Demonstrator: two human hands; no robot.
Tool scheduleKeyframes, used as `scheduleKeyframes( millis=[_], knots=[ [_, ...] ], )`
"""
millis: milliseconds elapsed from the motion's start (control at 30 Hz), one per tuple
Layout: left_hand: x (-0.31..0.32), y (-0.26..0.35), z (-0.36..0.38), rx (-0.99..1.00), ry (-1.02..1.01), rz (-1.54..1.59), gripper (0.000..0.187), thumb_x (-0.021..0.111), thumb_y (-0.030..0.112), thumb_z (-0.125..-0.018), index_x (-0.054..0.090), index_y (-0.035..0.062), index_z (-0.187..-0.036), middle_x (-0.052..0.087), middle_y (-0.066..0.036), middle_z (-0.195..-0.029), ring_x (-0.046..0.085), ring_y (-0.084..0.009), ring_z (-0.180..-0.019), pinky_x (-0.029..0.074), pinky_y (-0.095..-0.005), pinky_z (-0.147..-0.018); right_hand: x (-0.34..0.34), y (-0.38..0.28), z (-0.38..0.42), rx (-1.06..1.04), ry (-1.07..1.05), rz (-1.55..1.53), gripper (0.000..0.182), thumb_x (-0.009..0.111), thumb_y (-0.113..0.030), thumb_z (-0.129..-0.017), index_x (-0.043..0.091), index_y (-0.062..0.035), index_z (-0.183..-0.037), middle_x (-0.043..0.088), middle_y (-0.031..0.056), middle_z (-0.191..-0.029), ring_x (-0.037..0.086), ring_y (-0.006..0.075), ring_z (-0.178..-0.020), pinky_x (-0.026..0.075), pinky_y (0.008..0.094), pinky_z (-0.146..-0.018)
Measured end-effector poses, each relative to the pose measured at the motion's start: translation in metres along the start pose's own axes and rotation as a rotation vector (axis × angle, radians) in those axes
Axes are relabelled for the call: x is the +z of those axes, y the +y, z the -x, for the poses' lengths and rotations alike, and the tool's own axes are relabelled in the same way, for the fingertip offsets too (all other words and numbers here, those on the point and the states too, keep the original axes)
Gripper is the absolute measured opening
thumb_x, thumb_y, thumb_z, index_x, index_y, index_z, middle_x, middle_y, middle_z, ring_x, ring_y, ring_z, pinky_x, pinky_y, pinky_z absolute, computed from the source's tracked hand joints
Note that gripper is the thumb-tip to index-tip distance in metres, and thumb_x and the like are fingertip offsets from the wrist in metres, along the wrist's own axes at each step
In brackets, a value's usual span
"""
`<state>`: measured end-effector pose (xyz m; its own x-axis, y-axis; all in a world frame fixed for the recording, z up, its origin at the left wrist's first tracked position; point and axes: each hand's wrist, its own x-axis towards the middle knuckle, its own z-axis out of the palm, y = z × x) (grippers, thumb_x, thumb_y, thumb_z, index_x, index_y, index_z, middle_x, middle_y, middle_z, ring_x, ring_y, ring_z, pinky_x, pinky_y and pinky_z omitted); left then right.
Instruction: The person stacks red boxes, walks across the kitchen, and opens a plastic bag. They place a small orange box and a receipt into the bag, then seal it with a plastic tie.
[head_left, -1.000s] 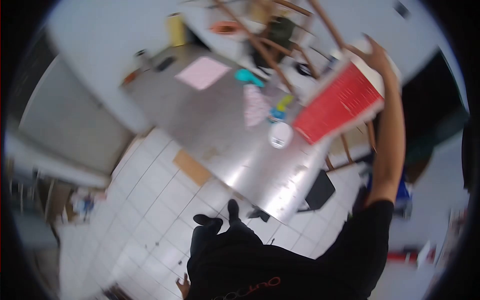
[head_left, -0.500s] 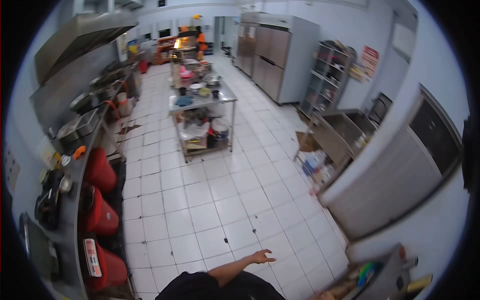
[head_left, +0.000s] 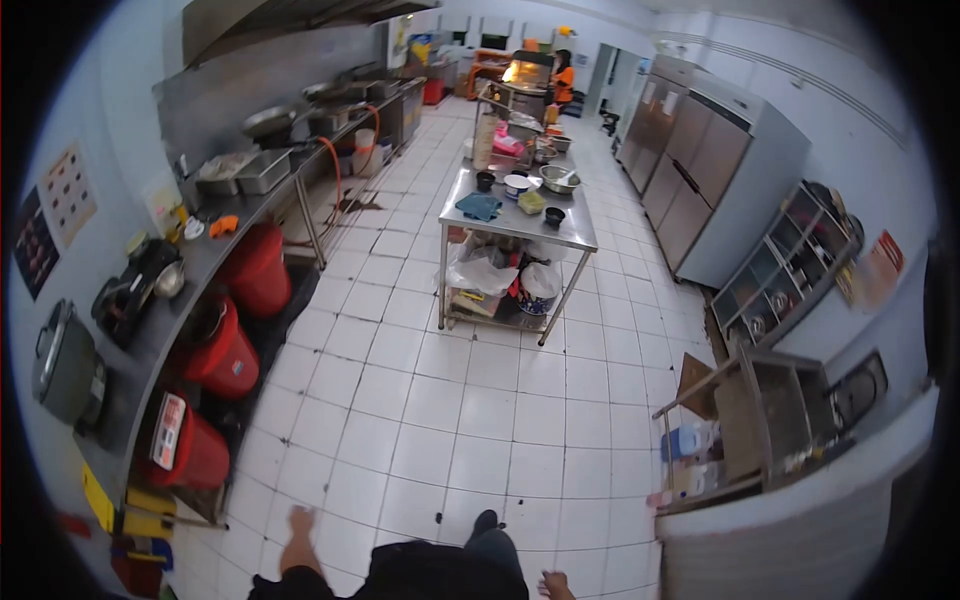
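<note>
My left hand (head_left: 301,522) hangs over the white floor tiles at the lower left, slightly blurred. Its fingers look loosely apart, with nothing seen in them. At the bottom edge, my right hand (head_left: 553,584) is partly cut off by the frame; its fingers are loosely bent and hold nothing visible. Neither hand touches anything. One shoe (head_left: 486,522) shows ahead of my dark clothing. Nearest to the left hand is a red bin (head_left: 198,455) with a red-and-white box top on it.
A steel table (head_left: 570,228) with bowls and a blue cloth stands ahead. Along the left runs a steel counter (head_left: 215,262) over red bins. Tall fridges (head_left: 690,150), a rack (head_left: 775,265) and a sink (head_left: 765,410) line the right. A person in orange (head_left: 565,82) stands far back.
My view has swung to the right and the steel table is larger. The left hand has dropped from in front of my body to the left side. A shoe has come into view.
</note>
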<state>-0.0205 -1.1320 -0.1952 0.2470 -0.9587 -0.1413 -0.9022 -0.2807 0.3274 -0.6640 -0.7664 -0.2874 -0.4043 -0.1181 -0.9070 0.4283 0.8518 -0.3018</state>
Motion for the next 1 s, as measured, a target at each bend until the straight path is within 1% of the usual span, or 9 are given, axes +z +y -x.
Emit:
scheduleKeyframes(
  millis=[33,67,133,200,267,400,533,800,1000],
  knots=[
    [-0.019,-0.005,0.007,-0.293,0.086,0.247,0.039,0.076,0.032,-0.087,0.058,-0.0008,-0.098,0.062,-0.011,-0.068,0.058,-0.0226,-0.048,0.048,-0.0389,-0.039,0.006,-0.047,0.002,-0.088,-0.005,0.017,0.053,0.073,-0.027,-0.092,0.047,-0.0079,-0.135,0.071,0.0196,-0.104,0.071,0.0301,-0.083,0.060,0.0459,-0.070],
    [-0.022,-0.026,0.011,-0.528,-0.009,0.343,0.052,0.082,0.038,-0.075,0.065,-0.0037,-0.101,0.070,-0.025,-0.101,0.068,-0.0400,-0.092,0.055,-0.0490,-0.080,0.013,-0.095,0.005,-0.177,-0.008,0.034,0.055,0.074,-0.026,-0.091,0.045,-0.0077,-0.134,0.072,0.0177,-0.097,0.071,0.0271,-0.074,0.060,0.0452,-0.065],
    [-0.038,-0.021,0.025,-0.603,-0.111,0.399,0.050,0.084,0.035,-0.073,0.064,-0.0028,-0.100,0.069,-0.024,-0.098,0.068,-0.0378,-0.077,0.056,-0.0469,-0.069,0.030,-0.193,0.004,-0.235,-0.081,0.204,0.058,0.075,-0.030,-0.090,0.045,-0.0086,-0.135,0.072,0.0176,-0.100,0.071,0.0268,-0.077,0.059,0.0440,-0.062],
    [-0.019,0.003,0.051,-0.489,0.163,0.344,0.040,0.083,0.028,-0.078,0.061,0.0004,-0.097,0.065,-0.015,-0.074,0.066,-0.0291,-0.058,0.055,-0.0435,-0.050,0.042,-0.272,-0.029,-0.319,-0.183,0.455,0.062,0.076,-0.035,-0.089,0.045,-0.0089,-0.136,0.073,0.0160,-0.098,0.071,0.0259,-0.077,0.059,0.0425,-0.060],
    [0.009,0.041,0.075,-0.788,-0.117,0.542,0.033,0.080,0.028,-0.083,0.058,0.0048,-0.090,0.060,-0.010,-0.063,0.058,-0.0215,-0.040,0.044,-0.0395,-0.030,0.052,-0.351,-0.063,-0.382,-0.200,0.729,0.065,0.077,-0.040,-0.087,0.048,-0.0094,-0.136,0.073,0.0135,-0.093,0.071,0.0233,-0.072,0.059,0.0393,-0.058],
    [0.082,0.143,0.095,-0.901,-0.435,0.736,0.032,0.076,0.032,-0.087,0.059,0.0058,-0.092,0.061,-0.010,-0.067,0.058,-0.0233,-0.047,0.049,-0.0422,-0.039,0.092,-0.505,-0.111,-0.576,-0.011,0.883,0.060,0.078,-0.038,-0.085,0.054,-0.0089,-0.131,0.072,0.0100,-0.084,0.070,0.0199,-0.065,0.057,0.0355,-0.051],
    [0.096,0.202,0.053,-0.941,-0.613,0.812,0.031,0.074,0.034,-0.089,0.060,0.0071,-0.095,0.062,-0.010,-0.072,0.061,-0.0240,-0.056,0.050,-0.0434,-0.042,0.147,-0.620,-0.058,-0.533,-0.051,0.422,0.052,0.075,-0.029,-0.090,0.050,-0.0091,-0.132,0.071,0.0141,-0.096,0.070,0.0229,-0.075,0.058,0.0389,-0.063],
    [0.073,0.201,-0.223,-1.055,-0.524,0.836,0.034,0.072,0.035,-0.091,0.061,0.0107,-0.112,0.065,-0.010,-0.088,0.065,-0.0244,-0.070,0.052,-0.0419,-0.049,0.287,-0.727,0.004,-0.379,-0.189,0.486,0.050,0.073,-0.030,-0.092,0.052,-0.0112,-0.134,0.072,0.0134,-0.099,0.071,0.0238,-0.079,0.059,0.0422,-0.069],
    [0.013,0.240,-0.520,-0.777,-0.234,0.901,0.049,0.076,0.033,-0.089,0.056,0.0118,-0.127,0.065,-0.011,-0.091,0.064,-0.0202,-0.067,0.052,-0.0345,-0.051,0.370,-0.788,-0.106,0.230,-0.292,0.611,0.052,0.071,-0.036,-0.094,0.052,-0.0103,-0.135,0.068,0.0141,-0.115,0.068,0.0295,-0.095,0.055,0.0487,-0.086]
  ],
)
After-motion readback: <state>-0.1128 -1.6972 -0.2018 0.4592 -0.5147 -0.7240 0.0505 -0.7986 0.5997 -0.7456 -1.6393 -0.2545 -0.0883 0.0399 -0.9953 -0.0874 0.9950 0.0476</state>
